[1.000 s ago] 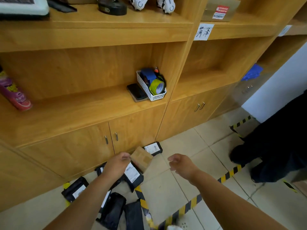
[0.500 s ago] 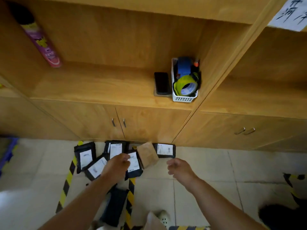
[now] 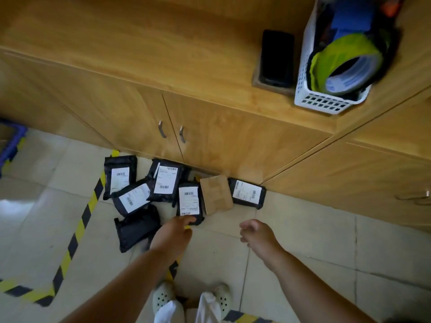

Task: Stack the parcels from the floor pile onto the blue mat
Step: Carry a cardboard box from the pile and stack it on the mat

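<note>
Several black parcels with white labels lie in a loose pile on the tiled floor against the cabinet. Among them is a brown cardboard parcel, with a black labelled parcel to its right. My left hand reaches down with its fingertips at the lower edge of the nearest black labelled parcel; it grips nothing. My right hand hovers over bare tile to the right, fingers loosely curled and empty. A blue edge shows at the far left, perhaps the mat.
A wooden cabinet with two door handles stands right behind the pile. Its shelf carries a white basket of tape rolls and a black phone. Yellow-black floor tape runs past the pile. My shoes are below.
My view has tilted down and closer to the floor pile. My left hand has come off the pile's middle and now points at the nearest labelled parcel. The right hand stays empty.
</note>
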The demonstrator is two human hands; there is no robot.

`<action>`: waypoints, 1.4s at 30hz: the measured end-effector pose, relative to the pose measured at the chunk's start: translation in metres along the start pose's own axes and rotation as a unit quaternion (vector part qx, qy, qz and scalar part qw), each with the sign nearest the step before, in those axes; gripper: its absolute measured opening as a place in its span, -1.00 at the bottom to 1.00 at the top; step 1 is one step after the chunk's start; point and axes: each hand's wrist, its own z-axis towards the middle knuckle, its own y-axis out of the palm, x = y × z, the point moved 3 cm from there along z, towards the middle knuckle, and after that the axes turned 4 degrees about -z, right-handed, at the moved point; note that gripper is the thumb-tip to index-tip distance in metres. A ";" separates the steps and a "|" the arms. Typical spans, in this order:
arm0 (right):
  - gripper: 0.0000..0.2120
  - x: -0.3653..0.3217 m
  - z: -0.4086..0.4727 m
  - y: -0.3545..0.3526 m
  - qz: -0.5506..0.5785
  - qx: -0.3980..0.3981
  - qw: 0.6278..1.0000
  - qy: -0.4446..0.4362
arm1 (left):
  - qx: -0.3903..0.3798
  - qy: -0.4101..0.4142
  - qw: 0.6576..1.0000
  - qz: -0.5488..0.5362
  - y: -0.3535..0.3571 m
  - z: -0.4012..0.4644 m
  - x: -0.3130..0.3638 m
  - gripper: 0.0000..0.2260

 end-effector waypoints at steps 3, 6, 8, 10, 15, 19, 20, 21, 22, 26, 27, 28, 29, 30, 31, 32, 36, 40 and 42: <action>-0.85 0.011 0.052 0.020 0.003 -0.004 1.000 0.004 | 0.006 0.008 1.000 0.021 0.022 0.047 -0.018 -0.61; -0.86 0.022 0.109 0.036 -0.001 0.007 1.000 0.012 | 0.017 0.025 0.998 0.047 0.045 0.096 -0.034 -0.62; -0.87 0.028 0.146 0.046 0.009 0.026 1.000 0.011 | 0.015 0.028 0.998 0.048 0.061 0.127 -0.045 -0.62; -0.86 0.032 0.181 0.053 0.001 0.043 0.999 0.003 | 0.012 0.031 0.998 0.050 0.077 0.159 -0.056 -0.59; -0.73 0.045 0.257 0.070 -0.053 0.073 0.996 -0.018 | 0.014 0.049 0.997 0.057 0.112 0.232 -0.072 -0.51; -0.59 0.047 0.294 0.081 -0.068 0.071 0.994 -0.039 | -0.003 0.027 1.000 0.012 0.140 0.272 -0.089 -0.44; -0.48 0.048 0.303 0.083 -0.073 0.072 0.994 -0.038 | -0.008 0.022 1.000 -0.001 0.145 0.282 -0.093 -0.41; -0.39 0.048 0.310 0.085 -0.075 0.073 0.994 -0.035 | -0.010 0.023 1.000 -0.019 0.149 0.288 -0.095 -0.38; -0.32 0.048 0.315 0.088 -0.069 0.070 0.995 -0.032 | -0.012 0.030 0.999 -0.039 0.153 0.293 -0.095 -0.35; -0.39 0.053 0.325 0.102 -0.032 0.040 0.999 -0.019 | -0.012 0.031 0.992 -0.121 0.165 0.302 -0.094 -0.30; -0.47 0.055 0.326 0.104 -0.032 0.044 0.998 -0.022 | -0.009 0.023 0.990 -0.136 0.166 0.302 -0.095 -0.29; -0.53 0.057 0.326 0.106 -0.034 0.054 0.998 -0.026 | -0.007 0.019 0.989 -0.145 0.166 0.300 -0.095 -0.29; -0.56 0.059 0.326 0.106 -0.039 0.066 0.997 -0.027 | -0.004 0.020 0.988 -0.151 0.167 0.297 -0.095 -0.29; -0.58 0.061 0.324 0.106 -0.046 0.075 0.996 -0.028 | -0.001 0.023 0.988 -0.151 0.166 0.293 -0.093 -0.29; -0.57 0.061 0.320 0.106 -0.050 0.079 0.995 -0.030 | -0.001 0.024 0.989 -0.146 0.165 0.288 -0.090 -0.29; -0.54 0.060 0.316 0.104 -0.055 0.082 0.994 -0.034 | -0.001 0.022 0.991 -0.135 0.163 0.283 -0.087 -0.27; -0.42 0.050 0.285 0.091 -0.076 0.097 0.992 -0.019 | 0.003 0.018 0.989 -0.148 0.147 0.257 -0.077 -0.26; -0.55 0.030 0.239 0.076 -0.078 0.098 0.992 -0.012 | -0.002 0.018 0.983 -0.184 0.119 0.219 -0.068 -0.31; -0.69 0.013 0.212 0.068 -0.078 0.090 0.993 -0.020 | 0.009 0.018 0.974 -0.224 0.101 0.198 -0.063 -0.36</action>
